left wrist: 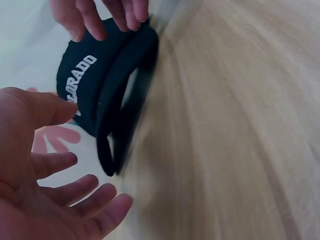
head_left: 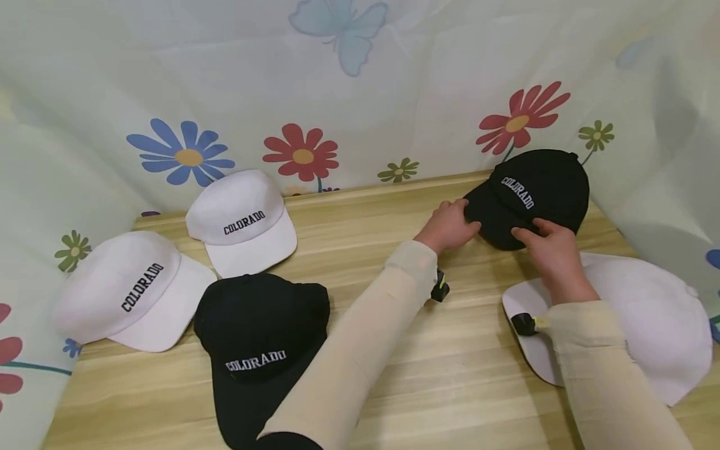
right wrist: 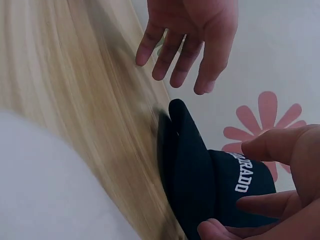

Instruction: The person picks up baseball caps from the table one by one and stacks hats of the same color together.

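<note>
A black baseball cap (head_left: 548,187) with white COLORADO lettering stands at the back right of the wooden table, its brim pointing left and toward me. My left hand (head_left: 450,226) is beside the brim's left edge; the left wrist view shows its fingers (left wrist: 65,187) spread and relaxed, apart from the cap. Over the near side of the cap, my right hand (head_left: 554,253) has thumb and fingers parted. In the right wrist view those fingers (right wrist: 267,205) overlap the crown, loosely bent and not closed round it.
A white cap (head_left: 647,325) lies under my right forearm. To the left are two white COLORADO caps, one farther back (head_left: 239,200) and one nearer (head_left: 112,281). Another black cap (head_left: 264,319) sits partly behind my left sleeve. A flowered cloth (head_left: 394,94) surrounds the wooden table (head_left: 439,375).
</note>
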{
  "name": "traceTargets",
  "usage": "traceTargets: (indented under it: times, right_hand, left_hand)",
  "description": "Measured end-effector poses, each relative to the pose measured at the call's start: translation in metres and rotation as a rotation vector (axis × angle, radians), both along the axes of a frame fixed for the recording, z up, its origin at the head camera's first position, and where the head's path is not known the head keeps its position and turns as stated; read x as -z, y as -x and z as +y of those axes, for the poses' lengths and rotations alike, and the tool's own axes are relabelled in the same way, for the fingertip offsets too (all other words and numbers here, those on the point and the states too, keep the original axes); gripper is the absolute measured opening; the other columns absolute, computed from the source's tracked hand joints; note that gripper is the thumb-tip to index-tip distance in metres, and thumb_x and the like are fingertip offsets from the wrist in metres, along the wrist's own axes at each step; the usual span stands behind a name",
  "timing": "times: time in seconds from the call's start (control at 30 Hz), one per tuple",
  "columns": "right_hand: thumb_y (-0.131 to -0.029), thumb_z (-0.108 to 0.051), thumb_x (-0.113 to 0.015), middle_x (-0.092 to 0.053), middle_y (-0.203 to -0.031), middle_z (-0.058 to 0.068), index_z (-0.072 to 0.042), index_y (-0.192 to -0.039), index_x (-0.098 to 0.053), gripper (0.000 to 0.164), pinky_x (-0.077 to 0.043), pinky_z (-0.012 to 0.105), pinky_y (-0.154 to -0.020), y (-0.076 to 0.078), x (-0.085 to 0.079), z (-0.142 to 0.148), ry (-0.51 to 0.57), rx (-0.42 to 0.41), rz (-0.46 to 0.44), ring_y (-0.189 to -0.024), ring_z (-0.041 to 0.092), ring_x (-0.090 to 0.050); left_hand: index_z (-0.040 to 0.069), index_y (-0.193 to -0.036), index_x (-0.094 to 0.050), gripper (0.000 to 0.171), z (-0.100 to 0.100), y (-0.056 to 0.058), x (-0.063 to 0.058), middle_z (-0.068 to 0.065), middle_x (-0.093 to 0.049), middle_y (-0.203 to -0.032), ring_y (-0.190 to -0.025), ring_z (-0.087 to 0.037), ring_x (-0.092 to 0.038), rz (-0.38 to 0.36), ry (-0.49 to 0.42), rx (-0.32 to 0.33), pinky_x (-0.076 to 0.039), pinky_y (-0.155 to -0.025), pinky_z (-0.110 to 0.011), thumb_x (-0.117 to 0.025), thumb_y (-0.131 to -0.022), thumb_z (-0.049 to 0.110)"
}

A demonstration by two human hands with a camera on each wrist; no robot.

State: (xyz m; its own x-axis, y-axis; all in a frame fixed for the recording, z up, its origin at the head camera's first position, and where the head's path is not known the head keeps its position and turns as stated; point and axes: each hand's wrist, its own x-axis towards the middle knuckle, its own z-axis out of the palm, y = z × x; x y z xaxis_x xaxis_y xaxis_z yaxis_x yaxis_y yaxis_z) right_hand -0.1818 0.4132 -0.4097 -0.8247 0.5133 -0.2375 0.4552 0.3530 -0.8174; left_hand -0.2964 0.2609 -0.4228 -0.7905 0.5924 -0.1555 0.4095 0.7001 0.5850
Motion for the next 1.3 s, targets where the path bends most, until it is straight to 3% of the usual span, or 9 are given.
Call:
traceTargets:
  times: [0.13, 0.27, 0.43, 0.6, 0.8, 0.97, 1.1, 1.2, 1.3]
  right_hand:
    - [-0.095, -0.045, -0.052, -0.021, -0.158, 0.022, 0.000, -0.152, -0.022, 0.078, -0.030, 0.052, -0.113, 0.002, -0.004, -0.001, -0.005, -0.009, -0.005, -0.142, 0.037, -0.025]
    - [-0.095, -0.044, -0.052, -0.020, -0.158, 0.023, 0.000, -0.152, -0.021, 0.079, -0.027, 0.052, -0.115, 0.004, -0.005, -0.001, 0.006, -0.006, -0.005, -0.143, 0.037, -0.022]
    - [-0.094, -0.048, -0.051, -0.014, -0.159, 0.022, 0.000, -0.153, -0.015, 0.084, -0.025, 0.052, -0.115, 0.005, -0.006, 0.001, 0.011, 0.000, -0.019, -0.145, 0.038, -0.018]
    - [-0.093, -0.050, -0.051, -0.011, -0.160, 0.023, 0.000, -0.153, -0.013, 0.087, -0.025, 0.052, -0.116, 0.006, -0.005, 0.001, 0.007, 0.014, -0.037, -0.146, 0.038, -0.016]
    - [-0.094, -0.049, -0.050, -0.010, -0.160, 0.023, 0.000, -0.153, -0.013, 0.086, -0.025, 0.051, -0.116, 0.007, -0.002, 0.000, 0.026, 0.039, -0.047, -0.146, 0.037, -0.016]
    - [-0.093, -0.048, -0.052, -0.013, -0.161, 0.018, -0.002, -0.154, -0.012, 0.086, -0.029, 0.046, -0.115, 0.007, 0.003, 0.003, 0.083, 0.089, -0.029, -0.142, 0.032, -0.024]
    - [-0.092, -0.046, -0.057, -0.016, -0.161, 0.008, -0.012, -0.157, -0.008, 0.088, -0.036, 0.031, -0.104, 0.006, 0.006, 0.007, 0.240, 0.204, -0.024, -0.117, 0.017, -0.043]
    - [-0.091, -0.041, -0.062, -0.013, -0.162, 0.001, -0.018, -0.157, -0.004, 0.091, -0.033, 0.026, -0.102, 0.006, 0.007, 0.011, 0.364, 0.284, -0.004, -0.105, 0.007, -0.041]
    - [-0.090, -0.037, -0.066, -0.005, -0.164, -0.004, -0.020, -0.157, -0.002, 0.094, -0.029, 0.024, -0.107, 0.005, 0.009, 0.012, 0.417, 0.312, 0.006, -0.115, 0.007, -0.036]
  left_hand:
    - [0.020, -0.147, -0.040, 0.058, 0.002, 0.002, 0.003, -0.004, -0.043, -0.146, -0.131, -0.021, -0.044, 0.030, -0.026, -0.044, -0.038, -0.107, -0.028, -0.054, -0.095, 0.042]
    - [0.020, -0.148, -0.039, 0.059, 0.004, 0.003, 0.002, -0.002, -0.042, -0.148, -0.133, -0.021, -0.042, 0.069, -0.023, -0.041, -0.036, -0.109, -0.030, -0.054, -0.095, 0.041]
    - [0.028, -0.152, -0.030, 0.066, 0.008, 0.003, 0.001, 0.002, -0.034, -0.155, -0.141, -0.023, -0.033, 0.118, 0.056, -0.018, -0.035, -0.109, -0.040, -0.054, -0.094, 0.049]
    - [0.033, -0.153, -0.026, 0.069, 0.012, 0.004, 0.007, 0.002, -0.031, -0.156, -0.146, -0.022, -0.021, 0.154, 0.140, -0.060, -0.027, -0.113, -0.046, -0.049, -0.093, 0.059]
    - [0.034, -0.152, -0.029, 0.070, 0.014, 0.002, 0.015, 0.001, -0.034, -0.155, -0.148, -0.022, -0.021, 0.182, 0.189, -0.064, -0.021, -0.116, -0.050, -0.036, -0.092, 0.070]
    - [0.027, -0.142, -0.042, 0.065, 0.016, 0.000, 0.017, 0.002, -0.046, -0.145, -0.140, -0.019, -0.032, 0.175, 0.125, -0.078, -0.025, -0.114, -0.047, -0.040, -0.092, 0.068]
    - [0.021, -0.124, -0.048, 0.053, 0.016, -0.003, 0.017, 0.004, -0.058, -0.124, -0.123, -0.015, -0.045, 0.166, 0.082, -0.075, -0.031, -0.108, -0.040, -0.044, -0.093, 0.064]
    - [0.019, -0.115, -0.048, 0.045, 0.016, -0.005, 0.016, 0.003, -0.061, -0.112, -0.113, -0.015, -0.052, 0.177, 0.069, -0.076, -0.037, -0.100, -0.034, -0.044, -0.096, 0.059]
    - [0.019, -0.112, -0.050, 0.037, 0.017, -0.008, 0.014, 0.001, -0.065, -0.108, -0.107, -0.017, -0.056, 0.172, 0.031, -0.124, -0.040, -0.091, -0.028, -0.046, -0.097, 0.052]
